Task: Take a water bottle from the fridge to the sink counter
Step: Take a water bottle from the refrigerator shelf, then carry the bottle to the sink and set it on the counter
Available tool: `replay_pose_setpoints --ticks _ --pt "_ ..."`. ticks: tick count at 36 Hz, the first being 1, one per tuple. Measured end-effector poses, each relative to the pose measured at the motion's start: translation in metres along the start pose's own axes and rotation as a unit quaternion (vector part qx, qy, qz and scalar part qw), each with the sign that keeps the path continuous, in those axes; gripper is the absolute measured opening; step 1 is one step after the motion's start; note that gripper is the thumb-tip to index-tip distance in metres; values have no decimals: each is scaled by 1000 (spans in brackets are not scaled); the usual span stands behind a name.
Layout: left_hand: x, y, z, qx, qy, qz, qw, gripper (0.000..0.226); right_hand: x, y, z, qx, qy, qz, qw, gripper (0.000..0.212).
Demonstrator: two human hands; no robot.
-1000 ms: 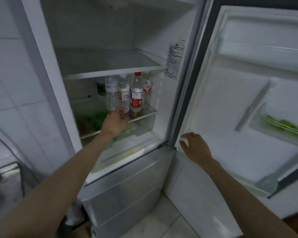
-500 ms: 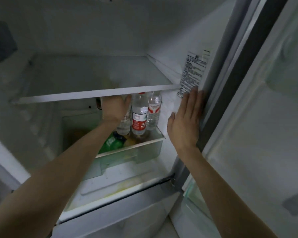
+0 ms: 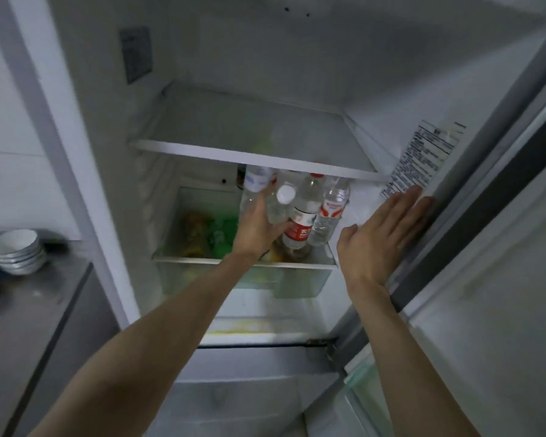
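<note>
Inside the open fridge, several clear water bottles stand under a white shelf [image 3: 252, 157], on top of a clear drawer [image 3: 246, 263]. My left hand [image 3: 257, 227] is wrapped around a white-capped water bottle [image 3: 279, 205] and tilts it toward me. Right of it stand a red-labelled bottle [image 3: 303, 222] and another clear bottle [image 3: 330, 212]. A further bottle [image 3: 256, 181] stands behind my fingers. My right hand [image 3: 382, 238] lies flat, fingers spread, against the fridge's right inner wall beside a printed sticker [image 3: 423, 156].
The fridge door [image 3: 492, 279] stands open to the right. A grey counter [image 3: 22, 310] at the left carries stacked white bowls [image 3: 16, 250]. Green and yellow packets [image 3: 215, 234] lie in the drawer. The lower fridge compartment [image 3: 234, 398] is below my arms.
The view has shifted right, showing the counter and bowls. My left hand has closed round the white-capped bottle and tipped it forward. My right hand has stayed on the fridge's right wall.
</note>
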State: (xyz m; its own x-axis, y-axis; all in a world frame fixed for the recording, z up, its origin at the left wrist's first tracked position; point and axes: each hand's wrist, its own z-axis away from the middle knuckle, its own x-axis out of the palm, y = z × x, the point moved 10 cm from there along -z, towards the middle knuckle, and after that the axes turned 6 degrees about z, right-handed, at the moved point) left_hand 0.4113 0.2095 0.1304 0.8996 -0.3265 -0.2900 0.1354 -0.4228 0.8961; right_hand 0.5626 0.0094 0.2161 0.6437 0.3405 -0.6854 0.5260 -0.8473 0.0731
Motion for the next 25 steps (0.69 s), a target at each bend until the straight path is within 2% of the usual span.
replay_pose_setpoints --ticks 3,5,8,10,13,15,17,19,21,23,25 --pt "-22 -2 16 -45 28 24 998 71 -10 -7 3 0 -20 -11 1000 88" --pt "-45 3 37 -39 51 26 998 67 -20 -17 6 20 -44 -30 998 87" --pt "-85 18 75 -28 66 41 997 66 -41 -58 22 23 -77 -180 980 76" --pt "-117 28 104 -19 92 78 992 67 -58 -100 47 -9 -95 -315 944 69" --pt "-173 34 156 -20 144 118 982 68 -78 -145 106 -39 -141 -484 863 43" --pt "-209 27 194 -34 158 133 978 68 -85 -169 157 -91 -179 -526 826 27" --pt "-243 10 233 -60 163 151 973 67 -74 -194 224 -171 -271 -509 799 15" --pt "-278 -16 277 -96 191 155 965 65 -47 -215 309 -229 -427 -459 745 12" --pt "-310 -44 326 -150 230 136 952 65 -17 -220 402 -275 -575 -358 682 14" --pt "-338 -70 378 -200 269 110 936 62 8 -209 487 -306 -675 -257 620 18" --pt "-367 -89 433 -243 305 72 918 59 28 -188 556 -300 -746 -173 568 23"
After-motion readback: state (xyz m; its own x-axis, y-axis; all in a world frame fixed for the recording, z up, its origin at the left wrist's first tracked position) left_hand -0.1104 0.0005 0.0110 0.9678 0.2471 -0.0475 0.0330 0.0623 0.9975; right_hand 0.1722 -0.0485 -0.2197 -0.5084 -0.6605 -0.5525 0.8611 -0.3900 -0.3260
